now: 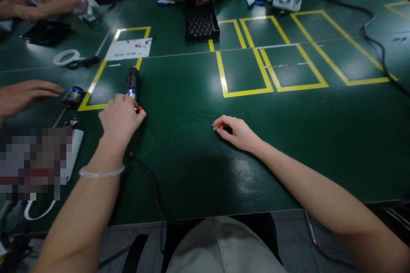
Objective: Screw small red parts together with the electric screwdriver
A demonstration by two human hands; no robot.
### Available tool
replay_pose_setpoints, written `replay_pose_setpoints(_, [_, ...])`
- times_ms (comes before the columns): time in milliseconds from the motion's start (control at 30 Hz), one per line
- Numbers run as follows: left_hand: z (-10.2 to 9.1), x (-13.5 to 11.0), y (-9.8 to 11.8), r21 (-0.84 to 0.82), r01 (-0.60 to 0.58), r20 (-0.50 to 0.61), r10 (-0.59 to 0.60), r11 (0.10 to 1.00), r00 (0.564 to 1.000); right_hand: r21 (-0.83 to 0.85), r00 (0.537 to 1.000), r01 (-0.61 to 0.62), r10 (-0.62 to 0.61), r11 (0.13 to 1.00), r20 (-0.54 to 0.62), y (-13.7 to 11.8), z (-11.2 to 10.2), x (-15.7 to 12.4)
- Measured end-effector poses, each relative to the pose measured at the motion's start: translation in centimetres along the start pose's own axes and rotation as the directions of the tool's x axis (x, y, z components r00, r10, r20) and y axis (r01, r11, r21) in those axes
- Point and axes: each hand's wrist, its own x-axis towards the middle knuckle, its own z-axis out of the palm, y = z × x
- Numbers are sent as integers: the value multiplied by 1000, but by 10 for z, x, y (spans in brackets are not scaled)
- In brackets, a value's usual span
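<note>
My left hand (119, 115) is closed around the lower part of a black electric screwdriver (132, 80) with a blue band. The tool lies on the green table, tip pointing away from me, and a bit of orange shows by my thumb. Its black cord (153, 175) runs back toward the table's near edge. My right hand (235, 131) rests on the table with fingers curled and the thumb meeting the fingertips. Whatever those fingertips may hold is too small or hidden to make out.
Yellow tape outlines (246, 93) mark the table. Across from me a person's hands are behind a black tray (202, 23). At left are another person's hand (28, 96), a dark cylinder (73, 97) and a tape roll (66, 57). A black cable (373, 34) crosses at right.
</note>
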Motion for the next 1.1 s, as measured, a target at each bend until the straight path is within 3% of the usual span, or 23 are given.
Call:
replay_pose_setpoints(167, [0, 1, -13, -72, 45, -20, -47, 996, 999, -17, 1000, 1, -1, 1000, -11, 0, 0, 0])
replay_pose_setpoints(267, [3, 2, -4, -299, 34, -56, -53, 954, 997, -5, 1000, -4, 4, 1000, -14, 0, 0, 0])
replay_pose_setpoints(333, [4, 1, 15, -589, 5, -24, -23, 808, 999, 14, 1000, -7, 8, 1000, -19, 0, 0, -1])
replay_pose_setpoints(400, [4, -4, 43, -842, -8, 47, 88, 539, 995, 33, 1000, -6, 7, 999, -27, 1, 1, -1])
replay_pose_setpoints(467, [1, -12, 72, -940, 33, 120, 239, 339, 964, 52, 999, -7, 9, 999, -34, 2, 1, -1])
replay_pose_setpoints(567, [-5, -27, 108, -968, 122, 211, 450, 219, 868, 80, 999, -17, 20, 997, -35, 4, 3, -1])
replay_pose_setpoints(667, [-7, -41, 127, -973, 184, 232, 532, 142, 814, 100, 999, -21, 24, 995, -33, 4, 4, -1])
replay_pose_setpoints(933, [-3, -53, 132, -963, 265, 245, 536, 41, 808, 123, 1000, 8, -8, 992, -6, 1, 3, 0])
replay_pose_setpoints(1100, [3, -58, 133, -969, 243, 195, 490, -36, 850, 176, 1000, 14, -10, 984, -23, 2, 5, 0])
